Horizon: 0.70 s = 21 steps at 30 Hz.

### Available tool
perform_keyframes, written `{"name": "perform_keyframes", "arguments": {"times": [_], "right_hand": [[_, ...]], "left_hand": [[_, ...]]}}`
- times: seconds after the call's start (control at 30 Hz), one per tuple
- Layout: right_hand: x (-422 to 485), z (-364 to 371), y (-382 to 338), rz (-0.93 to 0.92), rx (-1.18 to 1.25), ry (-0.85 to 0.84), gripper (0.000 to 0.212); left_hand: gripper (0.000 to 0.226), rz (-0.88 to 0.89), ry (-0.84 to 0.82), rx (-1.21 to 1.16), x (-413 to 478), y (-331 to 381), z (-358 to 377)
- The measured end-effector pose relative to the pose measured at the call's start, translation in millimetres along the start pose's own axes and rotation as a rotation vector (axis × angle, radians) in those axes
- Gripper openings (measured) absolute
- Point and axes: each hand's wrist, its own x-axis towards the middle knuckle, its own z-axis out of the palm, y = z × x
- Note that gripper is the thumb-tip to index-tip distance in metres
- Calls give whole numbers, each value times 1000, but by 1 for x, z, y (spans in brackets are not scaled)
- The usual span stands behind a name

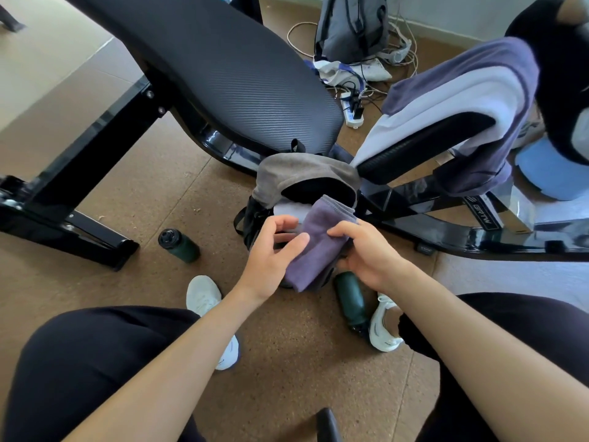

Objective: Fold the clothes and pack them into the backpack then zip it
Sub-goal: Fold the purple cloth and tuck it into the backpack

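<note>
A grey backpack (296,177) stands open on the floor between my feet, its top flap thrown back. Something white (288,210) lies inside its mouth. A folded purple cloth (318,240) slants from the bag's opening down toward me. My left hand (271,253) holds its left edge, thumb on top and fingers curled above it. My right hand (366,250) grips its right side, fingers wrapped under the fold. A purple and white garment (459,90) hangs over a black padded arm at the right.
A black padded bench (223,68) spans the back left on a black frame. One dark green bottle (180,245) stands left of the bag, another (350,298) lies by my right shoe. A second grey backpack (350,23), cables and a power strip (352,110) lie behind.
</note>
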Motion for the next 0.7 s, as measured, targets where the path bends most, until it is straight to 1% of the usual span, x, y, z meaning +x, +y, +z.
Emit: {"name": "perform_keyframes", "arguments": {"times": [0.07,0.17,0.23,0.3,0.37,0.47,0.57,0.67,0.7], "right_hand": [[-1,5,3,6,-24,-56,38],[1,7,12,21,-45,-21,28],[3,6,20,45,-74,29,22],[9,3,29,66,-142,75,23],[17,-1,34,64,-249,121,23],[28,-6,33,42,-362,166,24],[38,-15,18,-83,-664,221,35],[56,-23,-7,-263,-956,162,45],[63,-24,-16,-290,-1050,145,49]], "left_hand": [[42,79,-117,92,-1,-4,1],[41,153,-194,273,-5,-17,7],[38,112,-244,293,-6,-23,10],[37,29,-289,236,-5,-25,7],[39,-36,-267,181,-3,-29,3],[41,-147,-167,157,0,-38,0],[43,-258,-76,204,4,-50,-5],[52,-311,-37,252,12,-61,-12],[55,-313,-30,280,15,-63,-13]]}}
